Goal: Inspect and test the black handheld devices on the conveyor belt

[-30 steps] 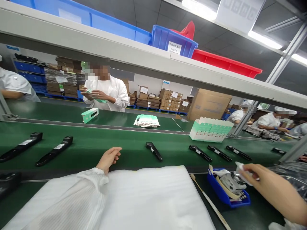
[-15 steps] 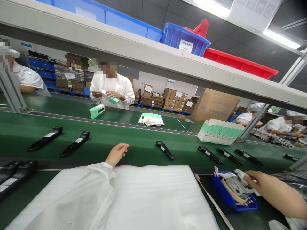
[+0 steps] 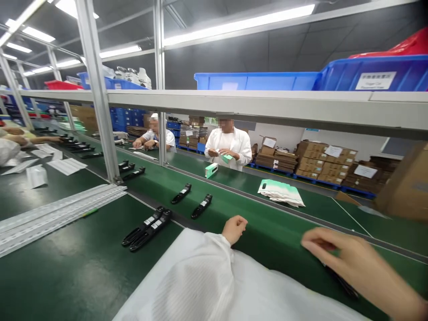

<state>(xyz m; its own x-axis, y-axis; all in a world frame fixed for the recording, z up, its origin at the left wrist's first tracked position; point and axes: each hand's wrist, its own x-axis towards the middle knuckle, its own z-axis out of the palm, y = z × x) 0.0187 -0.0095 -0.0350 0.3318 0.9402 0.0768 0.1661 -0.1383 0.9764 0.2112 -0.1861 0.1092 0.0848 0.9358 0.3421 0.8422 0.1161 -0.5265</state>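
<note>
My left hand (image 3: 235, 229) hovers at the near edge of the green belt (image 3: 267, 243), its fingers curled together; whether they hold anything is hidden. On the right, my right hand (image 3: 341, 254) is above the belt, thumb and fingers bent with a gap between them, slightly blurred and holding nothing visible. A dark device (image 3: 344, 283) lies partly hidden beneath it. Two black devices with white labels, one (image 3: 201, 206) and another (image 3: 181, 193), rest on the belt left of my left hand. White foam sheeting (image 3: 267, 294) covers the surface in front of me.
A pair of black devices (image 3: 147, 229) lies on the near table. Metal posts (image 3: 100, 98) and a shelf beam (image 3: 254, 103) stand ahead. Beyond the belt, a person in white (image 3: 230, 142) handles a green-white box near stacked flat cartons (image 3: 281, 192). White strips (image 3: 60, 214) lie left.
The view has swung left. My right hand has left the blue tray and the item it was touching, and is now over the belt. My left hand stays curled.
</note>
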